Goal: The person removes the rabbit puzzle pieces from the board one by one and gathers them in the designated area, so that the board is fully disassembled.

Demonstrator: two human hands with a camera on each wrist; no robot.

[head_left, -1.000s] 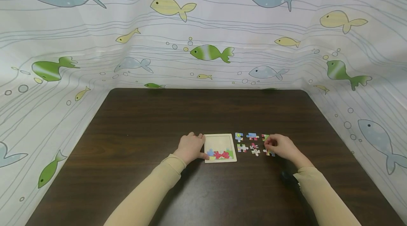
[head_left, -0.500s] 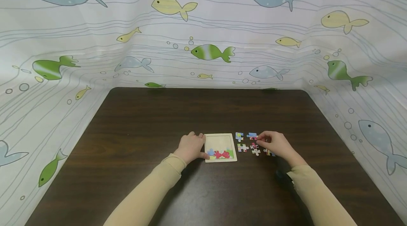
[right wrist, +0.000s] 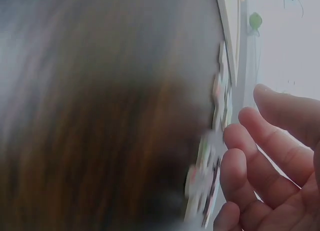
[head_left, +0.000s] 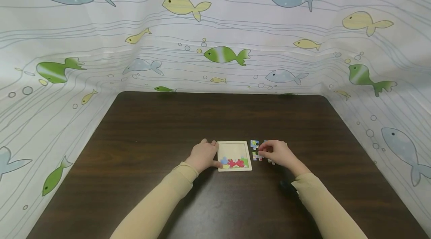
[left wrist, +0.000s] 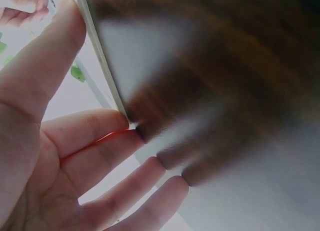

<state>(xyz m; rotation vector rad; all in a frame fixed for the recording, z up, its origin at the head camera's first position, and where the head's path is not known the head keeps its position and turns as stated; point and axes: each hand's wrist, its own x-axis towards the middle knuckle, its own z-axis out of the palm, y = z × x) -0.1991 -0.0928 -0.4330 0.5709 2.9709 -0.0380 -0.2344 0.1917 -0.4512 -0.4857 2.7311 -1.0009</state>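
Left hand (head_left: 203,156), fingers straight, touches the puzzle tray (head_left: 231,150) at its left edge, likely steadying it; half-curled right hand (head_left: 277,153) overhangs pieces (head_left: 257,158) tray-right, any grasp hidden.

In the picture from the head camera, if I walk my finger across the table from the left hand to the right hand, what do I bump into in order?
left hand → puzzle frame → blue puzzle piece → right hand

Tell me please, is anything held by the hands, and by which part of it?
The left hand just touches the puzzle frame at its left edge; whether the right hand holds anything cannot be told.
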